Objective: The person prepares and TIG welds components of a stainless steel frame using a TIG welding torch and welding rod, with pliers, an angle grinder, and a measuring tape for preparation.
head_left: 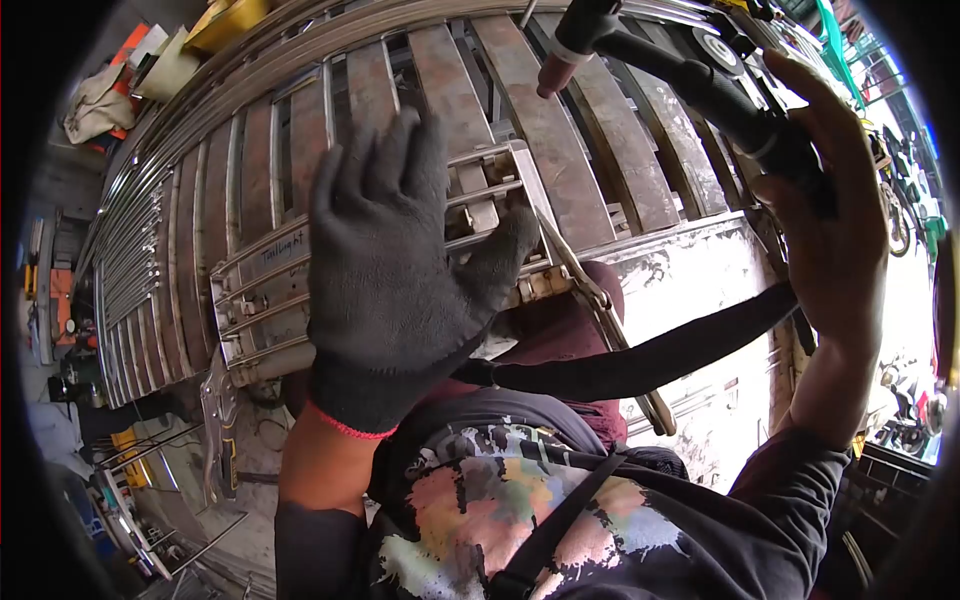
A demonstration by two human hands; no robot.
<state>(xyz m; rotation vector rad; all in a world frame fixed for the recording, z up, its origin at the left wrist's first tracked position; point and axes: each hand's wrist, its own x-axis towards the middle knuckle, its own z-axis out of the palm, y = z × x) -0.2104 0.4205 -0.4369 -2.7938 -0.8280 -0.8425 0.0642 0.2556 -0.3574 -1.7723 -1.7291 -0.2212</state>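
Left hand (pixel 390 250) — open, thumb out | Right hand (pixel 835 180) — raised, fingers curled

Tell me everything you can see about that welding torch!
The welding torch is black, with a long handle, a bent head and a dull pink nozzle. The handle looks like plastic or rubber. The right hand holds its back end, and the torch slants over brown metal slats, seemingly not touching them. No spark or glow shows at the nozzle.
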